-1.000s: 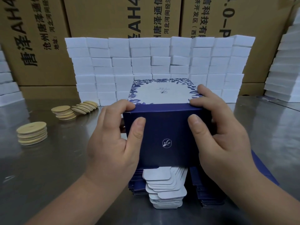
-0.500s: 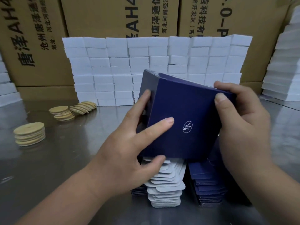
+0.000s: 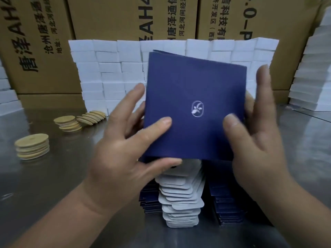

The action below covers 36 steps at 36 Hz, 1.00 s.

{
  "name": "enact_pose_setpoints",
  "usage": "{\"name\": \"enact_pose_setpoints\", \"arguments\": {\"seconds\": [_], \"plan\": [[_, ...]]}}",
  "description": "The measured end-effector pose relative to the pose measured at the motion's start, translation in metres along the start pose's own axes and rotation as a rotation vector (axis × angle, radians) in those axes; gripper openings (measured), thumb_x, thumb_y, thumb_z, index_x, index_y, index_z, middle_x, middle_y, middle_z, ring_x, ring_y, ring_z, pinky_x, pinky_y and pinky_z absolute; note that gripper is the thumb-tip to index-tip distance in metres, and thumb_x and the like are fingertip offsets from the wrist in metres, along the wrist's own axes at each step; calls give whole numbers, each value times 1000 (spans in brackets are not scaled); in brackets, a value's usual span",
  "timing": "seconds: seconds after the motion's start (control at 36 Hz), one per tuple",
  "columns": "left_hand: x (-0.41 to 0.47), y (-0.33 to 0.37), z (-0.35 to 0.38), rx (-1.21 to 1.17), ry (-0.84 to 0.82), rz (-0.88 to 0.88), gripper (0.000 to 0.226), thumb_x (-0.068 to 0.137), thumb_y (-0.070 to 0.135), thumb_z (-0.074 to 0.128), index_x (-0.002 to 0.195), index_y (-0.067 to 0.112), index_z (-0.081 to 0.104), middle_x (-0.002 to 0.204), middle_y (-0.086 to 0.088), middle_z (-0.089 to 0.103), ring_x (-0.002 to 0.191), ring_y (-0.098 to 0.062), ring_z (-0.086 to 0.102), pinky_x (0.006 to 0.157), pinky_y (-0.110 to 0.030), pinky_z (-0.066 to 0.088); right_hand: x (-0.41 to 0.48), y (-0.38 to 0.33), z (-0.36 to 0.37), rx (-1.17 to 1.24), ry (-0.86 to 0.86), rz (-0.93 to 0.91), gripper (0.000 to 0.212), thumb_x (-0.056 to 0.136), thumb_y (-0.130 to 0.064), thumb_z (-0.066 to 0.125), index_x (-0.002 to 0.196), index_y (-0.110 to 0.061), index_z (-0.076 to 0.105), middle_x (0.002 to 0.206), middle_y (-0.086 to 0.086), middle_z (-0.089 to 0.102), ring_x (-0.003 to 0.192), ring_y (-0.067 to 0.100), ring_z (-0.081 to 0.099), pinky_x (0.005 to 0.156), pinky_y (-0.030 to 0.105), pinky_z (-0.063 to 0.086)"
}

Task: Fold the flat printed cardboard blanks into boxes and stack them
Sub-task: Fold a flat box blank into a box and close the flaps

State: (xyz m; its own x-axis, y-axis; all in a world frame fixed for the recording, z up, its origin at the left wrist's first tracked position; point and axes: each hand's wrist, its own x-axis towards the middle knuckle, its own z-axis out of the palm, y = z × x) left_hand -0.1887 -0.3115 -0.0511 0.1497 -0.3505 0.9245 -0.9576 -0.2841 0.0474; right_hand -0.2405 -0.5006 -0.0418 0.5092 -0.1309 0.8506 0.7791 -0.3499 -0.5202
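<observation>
Here, I am pinching box at side edges with left hand and right hand, thumbs front, fingers behind; judging it light, stiff, crushable.

Steel table: flat blank stack at front, tan disc piles left, white block wall behind.

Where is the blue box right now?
The blue box is mid-frame in the head view, held up between the left hand and right hand, just above the blanks pile and in front of the white blocks.
</observation>
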Motion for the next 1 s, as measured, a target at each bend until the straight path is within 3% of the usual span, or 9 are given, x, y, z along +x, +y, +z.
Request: {"name": "enact_pose_setpoints", "arguments": {"seconds": [0.08,0.17,0.28,0.36,0.53,0.72,0.81,0.92,1.0], "plan": [[1,1,-3,36,68,-10,49,79,37,64,117,10,48,142,-10,27,121,-27,46,100,-30,45,-3,-1,2,-234,-119,-124,60,81,-38,52,137,-46,32,154,-3,20,135,-12,23,101,4,25],[2,4,-4,47,106,-18,45,81,36,63,116,10,50,137,-8,23,115,-18,48,101,-19,41,-1,-3,1,-331,-163,-255,43,74,-30,61,115,-29,50,150,20,9,127,-24,22,94,0,27],[3,7,-3,86,139,7,35,79,26,63,108,8,52,129,-16,29,115,-7,45,101,-12,36,3,-3,-2,-264,-190,-239,30,70,-33,67,98,-37,55,149,7,14,131,-17,25,95,4,31],[5,9,-5,111,158,8,34,86,30,57,107,5,50,127,-13,33,126,6,35,104,-12,31,3,-2,-4,-287,-213,-294,38,71,-29,69,104,-33,52,147,6,10,133,-13,24,97,6,32],[5,13,-4,174,166,19,29,84,25,59,106,8,52,121,-9,48,107,-11,50,99,-16,39,-1,1,-1,-332,-123,-282,39,76,-27,66,112,-22,55,142,-9,27,132,-5,33,102,9,30],[4,12,-5,179,151,30,25,86,23,59,109,15,51,121,-1,48,103,-8,53,96,-16,42,-4,2,4,-356,-70,-330,27,78,-19,64,103,-20,56,127,-7,45,117,1,48,98,11,37],[5,15,-5,150,167,-1,26,85,21,59,109,16,50,120,1,48,104,-7,53,97,-16,42,-3,1,1,-321,-93,-318,22,79,-19,63,98,-29,63,128,-8,45,120,-3,47,99,12,37],[6,16,-5,101,173,-43,29,82,19,61,108,12,51,117,3,49,104,-5,52,96,-13,40,-1,0,-1,-286,-111,-309,17,82,-19,61,99,-21,63,128,-8,45,120,0,48,99,15,37],[8,18,-5,53,183,-65,29,80,19,64,106,10,53,113,7,52,105,6,52,92,-9,40,-2,-2,1,-284,-95,-335,18,82,-15,60,96,-25,64,121,-6,49,113,2,52,96,12,38]]}}
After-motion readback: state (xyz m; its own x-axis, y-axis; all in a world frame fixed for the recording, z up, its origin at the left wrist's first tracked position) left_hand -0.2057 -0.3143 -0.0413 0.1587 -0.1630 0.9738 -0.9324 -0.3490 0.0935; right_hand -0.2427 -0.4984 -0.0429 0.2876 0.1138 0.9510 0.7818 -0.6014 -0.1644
